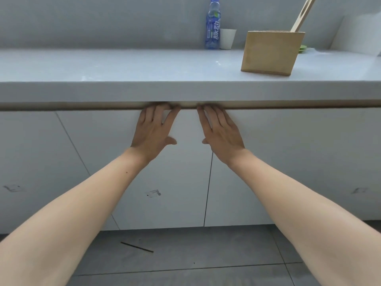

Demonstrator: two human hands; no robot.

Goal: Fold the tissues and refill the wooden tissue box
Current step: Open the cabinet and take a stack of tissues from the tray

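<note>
Left hand (153, 129) and right hand (221, 129), flat and empty, fingertips tucked under counter (123, 91) edge; wooden box (270, 52) at 1 o'clock.

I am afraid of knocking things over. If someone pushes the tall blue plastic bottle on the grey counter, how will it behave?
The tall blue plastic bottle stands upright and narrow, so a push near the cap would probably tip it. Being round, it would likely roll afterwards. The white paper cup beside it might get knocked.

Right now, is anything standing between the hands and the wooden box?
Yes. The counter's front edge lies between: both the left hand and right hand sit below it, against the cabinet. The wooden box stands on top, far right; bare countertop before it.
</note>
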